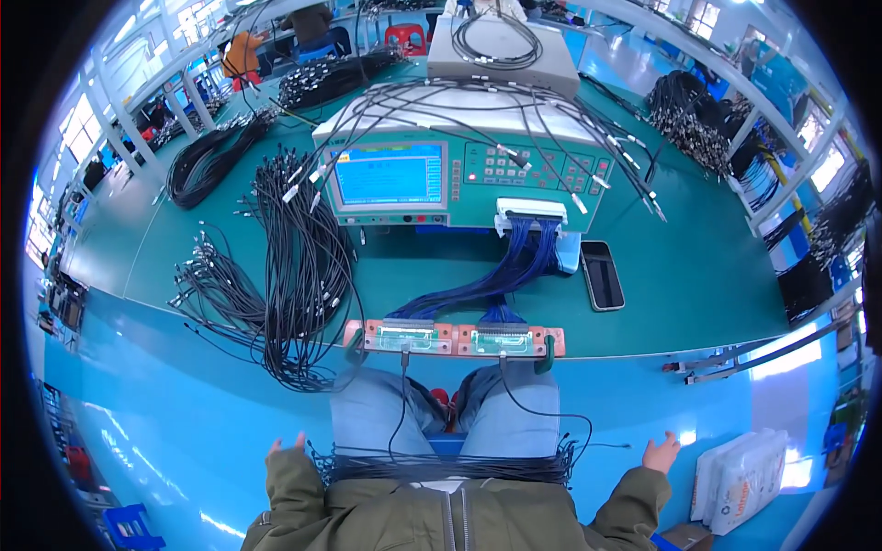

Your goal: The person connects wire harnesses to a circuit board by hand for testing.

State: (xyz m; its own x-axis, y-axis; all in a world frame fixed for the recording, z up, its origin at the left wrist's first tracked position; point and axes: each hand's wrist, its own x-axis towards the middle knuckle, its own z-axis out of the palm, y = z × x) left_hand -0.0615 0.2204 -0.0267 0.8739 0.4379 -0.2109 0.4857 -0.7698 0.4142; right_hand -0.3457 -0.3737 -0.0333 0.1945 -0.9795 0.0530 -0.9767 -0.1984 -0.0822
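Observation:
My left hand [287, 446] is out at my left side, beside a bundle of black cables [441, 466] lying across my lap. Its visible fingers are apart and hold nothing. My right hand [661, 454] reaches out to my right, fingers stretched, also without anything in it. At the table's front edge two green circuit boards [409, 338] sit on a reddish bar, held by green clamps [545, 354]. A thin black cable [404, 404] plugs into each board and hangs toward my lap. Blue ribbon wires [487, 283] link the boards to a tester [514, 170] with a lit screen.
Black cables [294, 266] are heaped on the green table [707, 294] left of the tester, some overhanging its edge. A phone [602, 275] lies on the right. White bags [742, 477] stand on the floor near my right hand. More cable bundles [689, 115] lie farther back.

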